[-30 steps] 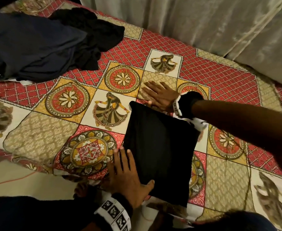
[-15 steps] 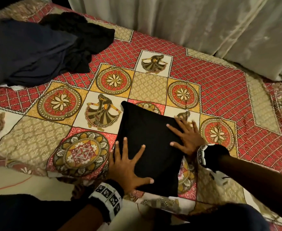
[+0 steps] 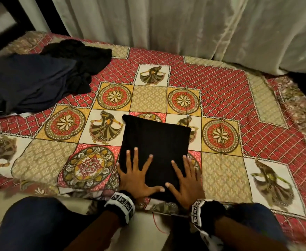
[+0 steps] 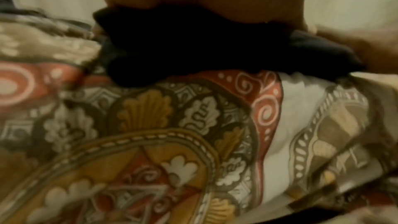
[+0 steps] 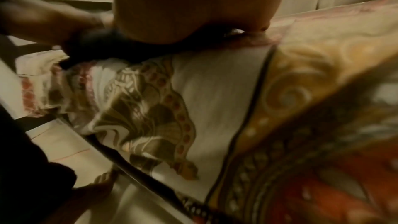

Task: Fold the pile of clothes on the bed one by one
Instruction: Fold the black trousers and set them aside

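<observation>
1. Hands lie flat on a folded black cloth garment (image 3: 155,147) that sits on the near part of the bed, whose patterned red, yellow and beige bedspread (image 3: 226,98) lies under it.
2. The left hand (image 3: 135,180) presses the garment's near left part, fingers straight and spread, thumb pointing right.
3. The right hand (image 3: 186,182) presses its near right edge, fingers straight and apart, some reaching onto the bedspread.
4. Neither grip clamps on anything; both are spread apart.
5. The garment's near edge reaches the bed's front edge; in the left wrist view the dark fabric (image 4: 193,48) bunches under the palm.
6. A loose pile of dark navy and black clothes (image 3: 39,78) lies at the far left of the bed, well apart from the folded piece.
7. Pale curtains (image 3: 184,24) hang behind the bed.
</observation>
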